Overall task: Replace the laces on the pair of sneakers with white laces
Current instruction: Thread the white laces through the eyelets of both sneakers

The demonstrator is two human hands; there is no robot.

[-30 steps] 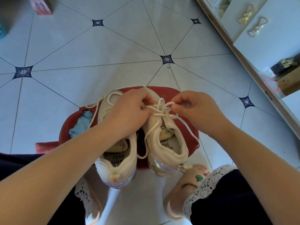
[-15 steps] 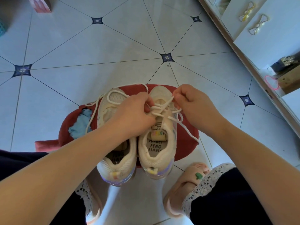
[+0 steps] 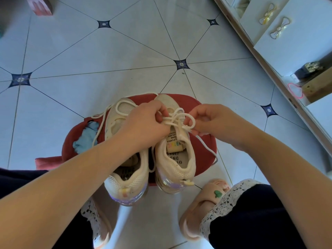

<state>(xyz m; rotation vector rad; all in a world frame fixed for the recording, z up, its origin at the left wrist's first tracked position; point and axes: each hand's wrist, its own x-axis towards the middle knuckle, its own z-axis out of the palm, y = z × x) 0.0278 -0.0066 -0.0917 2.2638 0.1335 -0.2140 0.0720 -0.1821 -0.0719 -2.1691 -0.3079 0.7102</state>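
Two small cream sneakers stand side by side on a red stool, heels toward me. The right sneaker has a white lace looped over its tongue. My left hand pinches that lace on its left side, and it covers the middle of the left sneaker. My right hand pinches a loop of the same lace on the right; a loose end trails down over the stool. Another white lace lies slack across the left sneaker's toe.
A light blue cloth lies on the stool's left part. My feet in pink slippers rest on the tiled floor below the stool. A white cabinet with bow handles runs along the right. A pink box sits far left.
The right sneaker has been swung straight beside the left one. My right hand first moved up and left close to my left, then out to the right again, drawing the lace loop wider.
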